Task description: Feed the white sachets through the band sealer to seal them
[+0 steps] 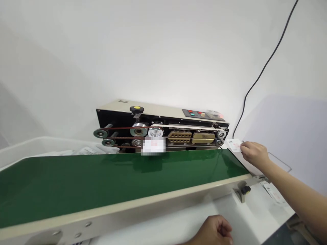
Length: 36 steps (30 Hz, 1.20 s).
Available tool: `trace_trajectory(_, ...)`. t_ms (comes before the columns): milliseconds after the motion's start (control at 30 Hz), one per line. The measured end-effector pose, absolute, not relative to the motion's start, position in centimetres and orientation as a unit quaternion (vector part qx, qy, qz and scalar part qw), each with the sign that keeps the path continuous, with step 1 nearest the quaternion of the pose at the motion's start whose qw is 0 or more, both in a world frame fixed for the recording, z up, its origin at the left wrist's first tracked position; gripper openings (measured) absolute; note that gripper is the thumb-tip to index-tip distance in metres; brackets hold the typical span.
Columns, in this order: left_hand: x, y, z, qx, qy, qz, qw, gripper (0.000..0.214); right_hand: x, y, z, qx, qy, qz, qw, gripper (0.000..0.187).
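A band sealing machine (163, 127) stands against the white wall behind a green conveyor belt (107, 177). At the belt's right end my right hand (252, 153) pinches a small white packet (234, 145) just outside the machine's intake rollers (220, 137). Another small white packet (153, 145) stands on the belt mid-way along the machine, under the pulleys. My left hand (214, 231) rests at the bottom edge on the white table, fingers curled in a loose fist with nothing visible in it.
A white plastic bin (38, 146) with several sealed packets (94, 149) sits at the belt's left end. A black cable (258, 78) runs up the wall on the right. More white packets (274, 194) lie on the table under my right forearm.
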<state>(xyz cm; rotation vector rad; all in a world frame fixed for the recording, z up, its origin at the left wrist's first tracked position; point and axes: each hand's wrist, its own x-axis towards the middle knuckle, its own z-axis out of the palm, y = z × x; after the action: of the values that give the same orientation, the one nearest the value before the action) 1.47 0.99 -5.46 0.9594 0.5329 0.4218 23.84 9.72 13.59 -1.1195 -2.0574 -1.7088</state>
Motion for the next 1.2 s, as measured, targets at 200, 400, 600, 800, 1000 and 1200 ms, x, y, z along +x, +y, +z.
trace_trajectory(200, 1.3, 1.4, -5.3, 0.447, 0.245, 0.197, 0.837, 0.033, 23.6, 11.1, 13.4, -0.4, -0.711, -0.566, 0.117, 0.02)
trace_trajectory(400, 1.5, 1.6, -5.0, 0.456, 0.25, 0.183, 0.834, 0.043, 23.4, 12.0, 13.2, -0.403, -0.742, -0.526, 0.102, 0.021)
trace_trajectory(600, 1.6, 1.8, -5.5, 0.456, 0.245, 0.189, 0.835, 0.047, 23.5, 12.6, 12.6, -0.423, -0.761, -0.473, 0.139, 0.02)
trace_trajectory(800, 1.8, 1.7, -5.6, 0.462, 0.244, 0.198, 0.829, 0.036, 22.6, 12.7, 12.1, -0.426, -0.777, -0.442, 0.138, 0.019)
trace_trajectory(1000, 1.8, 1.7, -5.5, 0.465, 0.257, 0.195, 0.824, 0.03, 21.4, 13.2, 12.2, -0.433, -0.772, -0.445, 0.138, 0.018)
trace_trajectory(1200, 1.9, 1.5, -5.5, 0.457, 0.264, 0.191, 0.828, 0.035, 19.9, 13.3, 12.6, -0.404, -0.787, -0.441, 0.152, 0.016)
